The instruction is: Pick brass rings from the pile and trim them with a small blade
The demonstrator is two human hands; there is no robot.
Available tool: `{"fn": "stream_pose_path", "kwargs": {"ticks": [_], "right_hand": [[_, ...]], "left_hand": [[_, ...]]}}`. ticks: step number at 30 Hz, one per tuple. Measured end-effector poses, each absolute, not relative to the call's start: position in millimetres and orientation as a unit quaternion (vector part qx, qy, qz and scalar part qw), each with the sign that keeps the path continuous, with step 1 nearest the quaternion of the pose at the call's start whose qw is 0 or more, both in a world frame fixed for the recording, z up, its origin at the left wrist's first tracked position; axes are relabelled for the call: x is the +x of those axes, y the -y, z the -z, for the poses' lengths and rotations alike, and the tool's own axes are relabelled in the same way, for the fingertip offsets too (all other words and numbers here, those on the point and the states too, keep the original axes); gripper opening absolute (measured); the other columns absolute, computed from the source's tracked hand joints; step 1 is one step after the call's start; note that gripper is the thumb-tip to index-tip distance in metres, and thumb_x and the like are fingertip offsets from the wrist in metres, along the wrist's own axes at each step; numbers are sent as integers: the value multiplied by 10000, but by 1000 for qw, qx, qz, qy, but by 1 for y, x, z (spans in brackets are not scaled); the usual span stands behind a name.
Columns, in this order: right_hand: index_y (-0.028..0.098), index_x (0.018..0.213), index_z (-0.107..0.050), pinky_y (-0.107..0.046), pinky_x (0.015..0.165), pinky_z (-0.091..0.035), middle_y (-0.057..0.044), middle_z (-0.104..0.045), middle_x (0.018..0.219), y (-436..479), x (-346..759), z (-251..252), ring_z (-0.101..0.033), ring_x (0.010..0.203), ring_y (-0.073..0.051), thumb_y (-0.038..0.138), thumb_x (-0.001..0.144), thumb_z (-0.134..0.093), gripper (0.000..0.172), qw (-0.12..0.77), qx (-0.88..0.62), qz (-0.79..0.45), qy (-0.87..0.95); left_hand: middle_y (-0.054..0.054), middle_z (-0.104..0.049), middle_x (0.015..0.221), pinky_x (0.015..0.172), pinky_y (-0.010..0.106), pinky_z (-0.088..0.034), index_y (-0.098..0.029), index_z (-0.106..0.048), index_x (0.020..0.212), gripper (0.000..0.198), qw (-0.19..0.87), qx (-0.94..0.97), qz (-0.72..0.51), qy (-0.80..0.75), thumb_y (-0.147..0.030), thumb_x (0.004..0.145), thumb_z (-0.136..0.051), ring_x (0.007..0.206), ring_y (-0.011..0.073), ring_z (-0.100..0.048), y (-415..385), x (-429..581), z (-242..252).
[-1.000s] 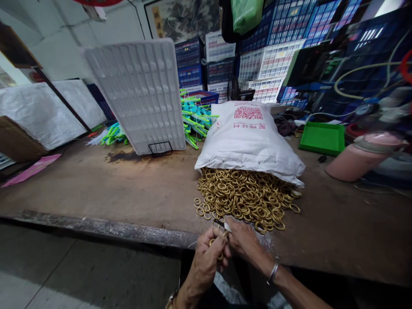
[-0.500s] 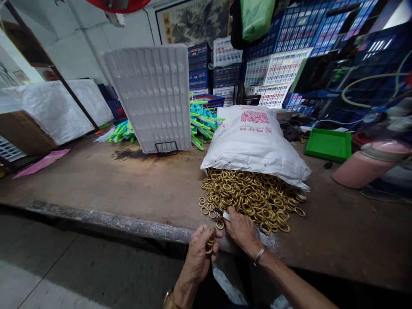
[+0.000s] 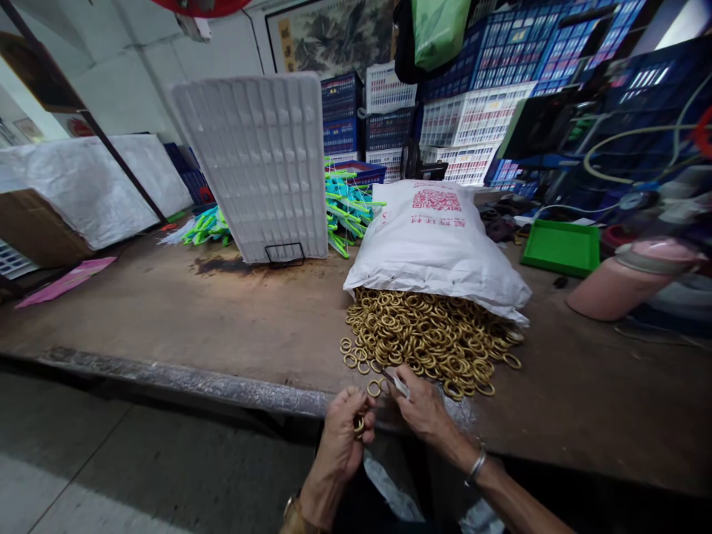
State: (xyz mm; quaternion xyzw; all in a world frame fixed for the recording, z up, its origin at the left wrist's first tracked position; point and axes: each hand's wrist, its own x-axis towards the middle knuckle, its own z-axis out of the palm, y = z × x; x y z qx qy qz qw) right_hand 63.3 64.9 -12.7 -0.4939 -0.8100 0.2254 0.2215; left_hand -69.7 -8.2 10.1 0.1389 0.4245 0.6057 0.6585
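Several gold-coloured rings [image 3: 359, 425] are in my left hand [image 3: 342, 430], its fingers curled round them in front of the table edge. My right hand [image 3: 421, 406] is closed on a small knife-like tool [image 3: 397, 383], dark at the tip and pale toward the fingers; its exact kind is unclear. That tip lies over a few loose rings [image 3: 374, 388] at the near side of a heap of gold-coloured rings [image 3: 428, 337]. The heap spills from the mouth of a white woven sack [image 3: 428, 248] with red print, lying on the table.
A white ribbed plastic tray [image 3: 261, 170] stands upright in a wire holder on the brown table [image 3: 222, 319]. Behind it lie green and blue plastic pieces [image 3: 348, 208]. On the right are a green tray [image 3: 561, 247] and a pink bottle [image 3: 628, 282]. Stacked crates [image 3: 472, 111] rise behind.
My right hand has shifted slightly down with the tool, which now tilts more. The left hand keeps its rings, fingers closed further round them. The whole view has shifted a little.
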Motion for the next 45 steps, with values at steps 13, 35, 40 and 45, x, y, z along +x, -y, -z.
{"fn": "stream_pose_path", "kwargs": {"ticks": [13,35,40,45], "right_hand": [[203,628,-419,-209,507,-347,39,-454,548,-39,71,-12,-444,528,-102,385,807,-338,268,295,-472,-427,713],[191,604,-422,-214,507,-340,35,-473,533,-11,94,-16,-447,514,-100,386,815,-318,306,292,-476,-460,690],[202,619,-430,-210,510,-322,27,-494,542,-13,102,-7,-458,525,-112,265,794,-336,209,256,-487,-359,754],[206,702,-470,-211,546,-298,11,-550,605,-14,105,-4,-496,570,-123,80,648,-348,183,176,-460,-291,821]], "left_hand": [[-28,-472,521,499,188,-329,-158,-533,593,286,450,433,-528,-576,-396,752,-524,500,94,-415,10,-44,-10],[-36,-498,581,340,158,-222,-156,-469,703,312,643,338,-502,-469,-463,740,-512,360,26,-369,42,-26,-18],[-47,-466,530,356,162,-254,-164,-455,684,335,619,357,-485,-505,-490,739,-506,361,35,-367,38,-24,-23],[-58,-416,439,378,170,-259,-164,-458,661,344,578,400,-478,-527,-493,762,-476,363,48,-347,29,-23,-19]]}}
